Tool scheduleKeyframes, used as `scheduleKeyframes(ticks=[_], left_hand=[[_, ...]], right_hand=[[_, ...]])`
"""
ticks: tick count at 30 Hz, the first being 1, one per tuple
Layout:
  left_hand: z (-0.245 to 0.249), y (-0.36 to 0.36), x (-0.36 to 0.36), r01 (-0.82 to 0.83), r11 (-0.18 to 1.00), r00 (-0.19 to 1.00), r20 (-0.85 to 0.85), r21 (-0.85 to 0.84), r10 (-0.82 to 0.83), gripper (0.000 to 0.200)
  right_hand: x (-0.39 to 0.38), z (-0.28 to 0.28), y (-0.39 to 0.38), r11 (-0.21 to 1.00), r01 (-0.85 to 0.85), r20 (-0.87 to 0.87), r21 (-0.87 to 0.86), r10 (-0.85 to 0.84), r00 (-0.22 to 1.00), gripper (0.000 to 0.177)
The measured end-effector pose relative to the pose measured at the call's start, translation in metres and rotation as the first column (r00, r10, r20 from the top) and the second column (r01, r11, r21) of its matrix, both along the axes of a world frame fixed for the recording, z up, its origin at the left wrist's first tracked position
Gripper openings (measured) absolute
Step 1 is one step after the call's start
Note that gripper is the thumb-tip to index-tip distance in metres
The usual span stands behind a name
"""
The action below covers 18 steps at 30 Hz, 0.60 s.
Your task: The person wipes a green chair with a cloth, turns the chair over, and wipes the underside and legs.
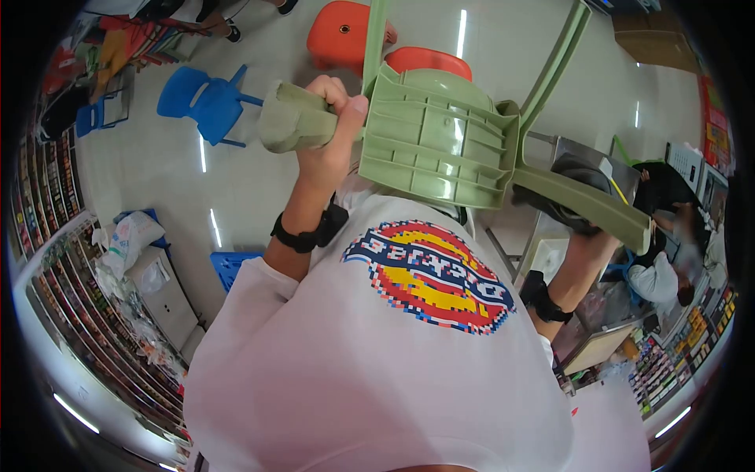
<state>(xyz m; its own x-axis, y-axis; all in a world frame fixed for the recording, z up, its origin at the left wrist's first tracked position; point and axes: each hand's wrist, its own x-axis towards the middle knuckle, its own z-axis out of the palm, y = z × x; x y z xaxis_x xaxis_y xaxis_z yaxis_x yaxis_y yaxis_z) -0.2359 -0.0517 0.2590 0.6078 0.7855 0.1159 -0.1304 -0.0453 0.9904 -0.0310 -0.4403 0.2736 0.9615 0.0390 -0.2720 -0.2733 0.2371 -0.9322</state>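
A pale green plastic chair (440, 145) is tipped up in front of my chest, its ribbed underside facing me and its legs sticking outward. My left hand (329, 130) is closed around the chair at the left, beside a hollow, thick leg end, with the thumb bent over it. On the other side, my right hand (595, 240) is at the long lower right leg, which hides most of its fingers. A dark rounded object (568, 193) shows behind that leg, close to the right hand.
Red stools (340, 35) stand on the floor ahead, and a small blue chair (206, 102) is at the left. Shelves of goods (86, 315) line the left wall. A metal-topped table (578, 153) is at the right, with a person (657, 275) beyond it.
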Motion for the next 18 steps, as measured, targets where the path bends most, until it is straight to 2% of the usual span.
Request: scheduleKeyframes(ticks=[2, 3, 4, 5, 6, 7, 8, 9, 10, 11, 12, 14, 15, 16, 17, 18], left_hand=[[-0.011, 0.008, -0.004, 0.282, 0.956, 0.949, 0.124, 0.079, -0.290, 0.025], [-0.016, 0.010, -0.007, 0.276, 0.958, 0.950, 0.130, 0.077, -0.284, 0.025], [-0.021, 0.013, -0.010, 0.365, 0.929, 0.922, 0.110, 0.064, -0.370, 0.026], [-0.026, 0.016, -0.012, 0.450, 0.892, 0.887, 0.091, 0.050, -0.453, 0.027], [-0.029, 0.016, -0.011, 0.441, 0.896, 0.891, 0.098, 0.049, -0.444, 0.027], [-0.032, 0.015, -0.011, 0.419, 0.897, 0.904, 0.029, 0.144, -0.427, 0.026], [-0.035, 0.014, -0.011, 0.405, 0.883, 0.912, -0.042, 0.238, -0.407, 0.025], [-0.045, 0.010, -0.010, 0.403, 0.884, 0.913, -0.040, 0.236, -0.405, 0.025], [-0.057, 0.005, -0.008, 0.331, 0.918, 0.944, -0.068, 0.219, -0.324, 0.026], [-0.068, 0.000, -0.007, 0.256, 0.945, 0.966, -0.095, 0.204, -0.242, 0.026], [-0.068, -0.003, -0.005, 0.257, 0.944, 0.966, -0.090, 0.205, -0.243, 0.026], [-0.067, -0.011, -0.004, 0.196, 0.980, 0.980, 0.017, 0.014, -0.196, 0.027], [-0.073, -0.012, -0.004, 0.198, 0.980, 0.980, 0.017, 0.012, -0.199, 0.027], [-0.084, -0.014, -0.005, 0.173, 0.983, 0.984, 0.036, 0.057, -0.175, 0.027], [-0.089, -0.014, -0.004, 0.148, 0.984, 0.986, 0.057, 0.103, -0.154, 0.028], [-0.086, -0.011, -0.003, 0.155, 0.982, 0.985, 0.059, 0.106, -0.162, 0.028]], right_hand=[[-0.006, -0.001, -0.003, 0.997, -0.054, 0.066, 0.053, 0.050, 0.997, 0.010], [-0.009, -0.008, -0.008, 0.994, 0.083, -0.001, 0.073, -0.083, 0.997, 0.010], [-0.011, -0.013, -0.010, 0.973, 0.216, -0.066, 0.087, -0.211, 0.975, 0.010], [-0.023, -0.016, -0.012, 0.964, 0.265, -0.019, -0.004, -0.265, 0.964, 0.016], [-0.037, -0.009, 0.000, 0.967, 0.255, -0.013, -0.006, -0.255, 0.967, 0.016], [-0.056, -0.001, 0.016, 0.904, 0.375, 0.092, -0.206, -0.364, 0.927, 0.020], [-0.071, 0.005, 0.022, 0.782, 0.494, 0.215, -0.380, -0.445, 0.869, 0.024], [-0.080, 0.001, 0.017, 0.782, 0.493, 0.217, -0.381, -0.443, 0.870, 0.024], [-0.089, -0.008, 0.010, 0.738, 0.487, 0.470, -0.467, -0.260, 0.843, 0.027], [-0.095, -0.013, 0.004, 0.674, 0.507, 0.664, -0.537, -0.032, 0.747, 0.030], [-0.100, -0.008, 0.007, 0.673, 0.511, 0.668, -0.535, -0.033, 0.744, 0.030], [-0.114, 0.008, 0.017, 0.612, 0.491, 0.778, -0.620, 0.399, 0.485, 0.028], [-0.123, 0.006, 0.013, 0.595, 0.489, 0.770, -0.638, 0.486, 0.414, 0.027], [-0.116, 0.015, 0.028, 0.593, 0.491, 0.770, -0.639, 0.484, 0.416, 0.027], [-0.098, 0.033, 0.057, 0.744, 0.115, 0.742, -0.658, 0.615, 0.268, 0.025], [-0.089, 0.038, 0.082, 0.724, -0.286, 0.738, -0.627, 0.670, 0.077, 0.024]])
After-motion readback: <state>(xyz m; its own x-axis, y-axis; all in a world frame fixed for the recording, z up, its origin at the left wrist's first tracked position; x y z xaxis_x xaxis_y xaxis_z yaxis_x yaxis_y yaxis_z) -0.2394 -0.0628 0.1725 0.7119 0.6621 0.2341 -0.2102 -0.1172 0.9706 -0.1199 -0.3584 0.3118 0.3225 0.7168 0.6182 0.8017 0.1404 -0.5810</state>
